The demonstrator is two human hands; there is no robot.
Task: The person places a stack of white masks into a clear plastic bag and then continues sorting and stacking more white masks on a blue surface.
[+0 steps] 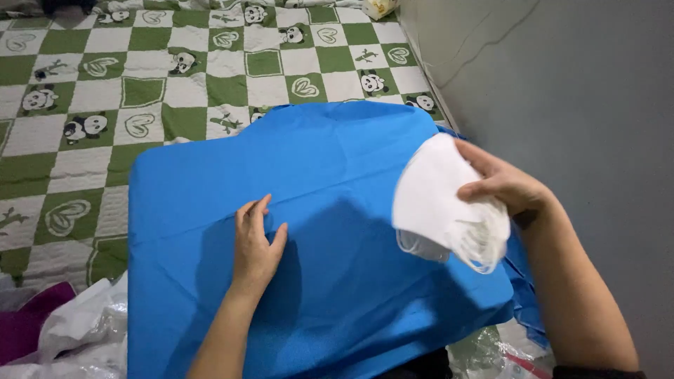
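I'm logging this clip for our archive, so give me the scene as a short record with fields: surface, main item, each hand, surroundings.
surface: green-and-white checked quilt with panda and heart prints
main item: blue cloth spread flat over the quilt
left hand: left hand palm down, pressing on the blue cloth
right hand: right hand gripping a white fabric piece above the cloth's right edge
surroundings: grey wall at right; clear plastic wrap and purple fabric at lower left

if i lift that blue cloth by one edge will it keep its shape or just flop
Probably flop: the blue cloth is thin, creases under the left hand and sags over its far edge. Likely light too. The white piece bending in the right hand looks similarly soft.
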